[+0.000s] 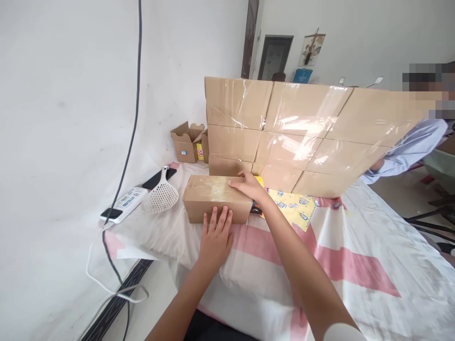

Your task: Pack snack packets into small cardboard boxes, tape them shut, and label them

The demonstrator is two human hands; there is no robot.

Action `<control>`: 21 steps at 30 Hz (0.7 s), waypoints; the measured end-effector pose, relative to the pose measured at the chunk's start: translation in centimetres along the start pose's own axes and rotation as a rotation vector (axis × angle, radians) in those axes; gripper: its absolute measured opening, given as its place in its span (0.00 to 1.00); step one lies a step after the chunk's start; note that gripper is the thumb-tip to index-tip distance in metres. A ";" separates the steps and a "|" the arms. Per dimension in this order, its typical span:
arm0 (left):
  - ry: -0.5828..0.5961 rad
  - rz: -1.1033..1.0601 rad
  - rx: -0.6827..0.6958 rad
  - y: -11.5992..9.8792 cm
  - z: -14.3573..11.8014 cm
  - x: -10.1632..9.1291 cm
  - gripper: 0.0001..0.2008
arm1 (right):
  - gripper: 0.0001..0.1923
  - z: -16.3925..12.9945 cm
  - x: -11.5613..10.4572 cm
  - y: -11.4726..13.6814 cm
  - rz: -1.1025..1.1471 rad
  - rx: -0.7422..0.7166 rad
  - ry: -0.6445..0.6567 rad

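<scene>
Item: sealed cardboard box (213, 203), long, taped along its top, lying on a pink-and-white cloth (355, 265)

Left hand (215, 237): flat and spread, fingers apart, pressed against the near side face of the box; grips nothing

Right hand (249, 184): laid over the top far-right edge of the box, fingers together and curled lightly on the tape

Beyond the right hand: wall of stacked taped cartons (295, 137), touching or just behind the box. Just right of that hand: yellow printed sheet (295, 208), and a dark object partly hidden under the wrist, kind unclear

Left of the left hand: white slotted scoop (160, 195), power strip (122, 204), small open boxes (188, 142)

Far right: another person's sleeve (408, 151)

Step judged: steadying or smoothing the sealed box. Next move likely calls for grip from both sides to lift it
</scene>
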State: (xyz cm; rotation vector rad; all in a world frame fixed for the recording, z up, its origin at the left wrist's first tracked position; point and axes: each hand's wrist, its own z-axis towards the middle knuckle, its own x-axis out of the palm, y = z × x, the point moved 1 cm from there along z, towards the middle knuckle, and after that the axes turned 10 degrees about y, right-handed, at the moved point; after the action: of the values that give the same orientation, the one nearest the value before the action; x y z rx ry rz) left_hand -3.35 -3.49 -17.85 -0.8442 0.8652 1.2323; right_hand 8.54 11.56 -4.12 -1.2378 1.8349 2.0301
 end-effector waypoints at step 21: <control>-0.436 -0.521 -0.135 3.0 -3.0 -1.6 0.08 | 0.48 -15.9 3.2 -3.8 0.166 -0.417 -0.338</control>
State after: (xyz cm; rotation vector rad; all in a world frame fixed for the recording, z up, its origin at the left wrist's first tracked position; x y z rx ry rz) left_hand -6.81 -6.44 -17.89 -0.7999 0.1892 0.9601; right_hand 16.22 -2.76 -7.78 -0.7628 1.4475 2.6157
